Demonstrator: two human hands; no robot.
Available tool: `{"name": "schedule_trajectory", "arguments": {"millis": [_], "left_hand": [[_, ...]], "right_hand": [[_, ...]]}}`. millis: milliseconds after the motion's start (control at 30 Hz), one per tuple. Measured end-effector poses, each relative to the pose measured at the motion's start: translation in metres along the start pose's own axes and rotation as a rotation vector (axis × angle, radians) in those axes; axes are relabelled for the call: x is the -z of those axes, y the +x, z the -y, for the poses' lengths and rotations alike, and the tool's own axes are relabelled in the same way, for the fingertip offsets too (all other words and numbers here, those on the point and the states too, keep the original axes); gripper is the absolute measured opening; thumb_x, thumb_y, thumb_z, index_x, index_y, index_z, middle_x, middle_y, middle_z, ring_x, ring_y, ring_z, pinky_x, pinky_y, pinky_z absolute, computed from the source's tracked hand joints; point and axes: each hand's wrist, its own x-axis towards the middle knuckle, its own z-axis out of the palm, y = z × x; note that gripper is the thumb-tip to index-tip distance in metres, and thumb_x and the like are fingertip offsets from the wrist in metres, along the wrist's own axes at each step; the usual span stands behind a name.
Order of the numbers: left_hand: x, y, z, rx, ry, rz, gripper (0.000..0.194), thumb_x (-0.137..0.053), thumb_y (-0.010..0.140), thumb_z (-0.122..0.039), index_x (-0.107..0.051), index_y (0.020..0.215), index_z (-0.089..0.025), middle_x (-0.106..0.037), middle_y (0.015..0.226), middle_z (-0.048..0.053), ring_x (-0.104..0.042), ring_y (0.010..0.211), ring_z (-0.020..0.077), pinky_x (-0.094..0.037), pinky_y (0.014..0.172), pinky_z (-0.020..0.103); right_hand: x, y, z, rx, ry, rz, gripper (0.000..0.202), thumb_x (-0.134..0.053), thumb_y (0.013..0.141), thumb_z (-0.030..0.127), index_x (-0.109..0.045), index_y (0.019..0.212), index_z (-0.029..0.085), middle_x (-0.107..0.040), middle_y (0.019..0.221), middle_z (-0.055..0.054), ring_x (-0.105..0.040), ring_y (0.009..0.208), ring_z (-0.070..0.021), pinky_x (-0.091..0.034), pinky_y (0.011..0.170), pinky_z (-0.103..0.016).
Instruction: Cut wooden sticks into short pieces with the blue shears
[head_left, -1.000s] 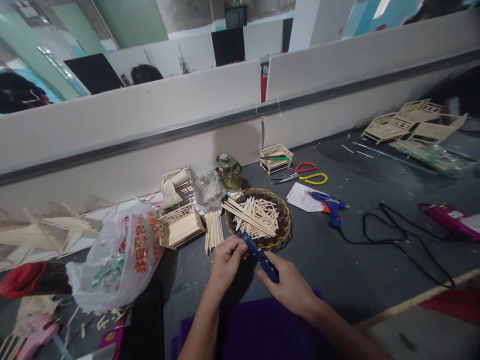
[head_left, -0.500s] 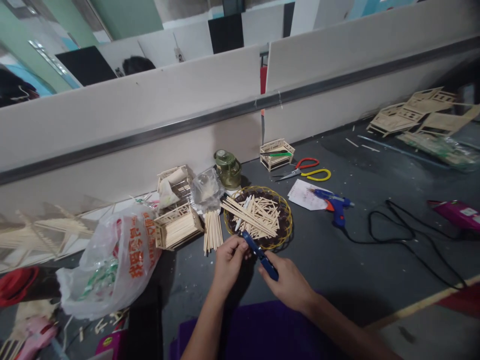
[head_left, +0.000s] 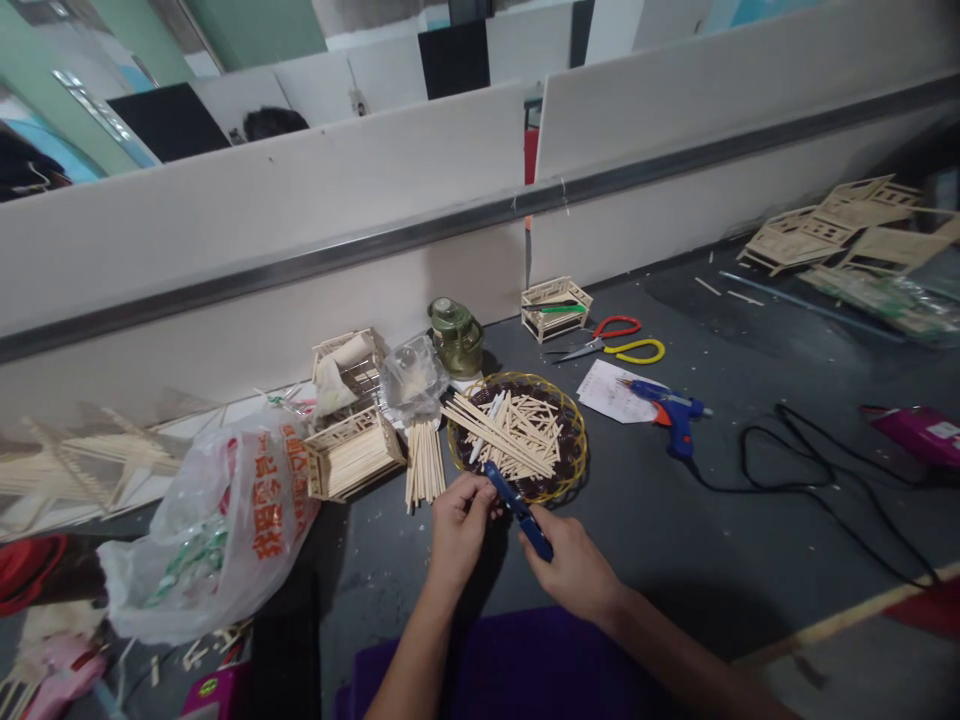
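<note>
My right hand (head_left: 574, 562) is wrapped round a slim dark blue clipper-like hand tool (head_left: 517, 508), whose exact kind I cannot make out. The tool slants up and left, its far end beside the fingers of my left hand (head_left: 463, 520). Those fingers are pinched together, and whatever lies in them is hidden. Just beyond both hands, a brown wicker basket (head_left: 576, 470) with a yellow rim holds many short wooden sticks (head_left: 529, 435) and a white pen (head_left: 487, 425). A bundle of longer sticks (head_left: 425, 465) lies left of the basket.
Small stick-built boxes (head_left: 356, 455) and a plastic bag (head_left: 217, 530) stand to the left. Behind the basket is a green jar (head_left: 456, 338). Scissors (head_left: 615, 345), a blue glue gun (head_left: 671, 410) and its black cable (head_left: 795, 485) lie to the right. A low partition (head_left: 300, 240) borders the table's back.
The view has shifted very slightly. Both hands and the blue tool hold nearly the same pose over the front of the basket.
</note>
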Motion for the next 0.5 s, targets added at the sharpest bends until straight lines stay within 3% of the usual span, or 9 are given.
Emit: {"name": "schedule_trajectory", "arguments": {"millis": [267,500], "left_hand": [[-0.0027,-0.0016,-0.0023,0.019,-0.048,-0.041,0.028,-0.059,0.082,-0.036,-0.064,0.064,-0.016,-0.054,0.059,0.000,-0.051,0.057,0.0126,-0.040,0.055,0.022],[-0.0001,-0.0002,0.0029,0.027,-0.077,-0.041,0.026,-0.062,0.080,-0.037,-0.068,0.067,-0.015,-0.056,0.062,0.001,-0.051,0.058,0.0120,-0.042,0.057,0.022]], "right_hand": [[-0.0067,0.0013,-0.0056,0.016,-0.044,-0.041,0.011,-0.047,0.079,0.017,-0.055,0.087,0.020,-0.065,0.073,-0.003,-0.060,0.067,-0.0180,-0.036,0.061,-0.025],[-0.0033,0.0034,-0.0027,0.002,0.050,-0.034,0.010,-0.046,0.081,0.023,-0.055,0.083,0.020,-0.063,0.071,-0.002,-0.057,0.065,-0.0165,-0.038,0.061,-0.025]]}}
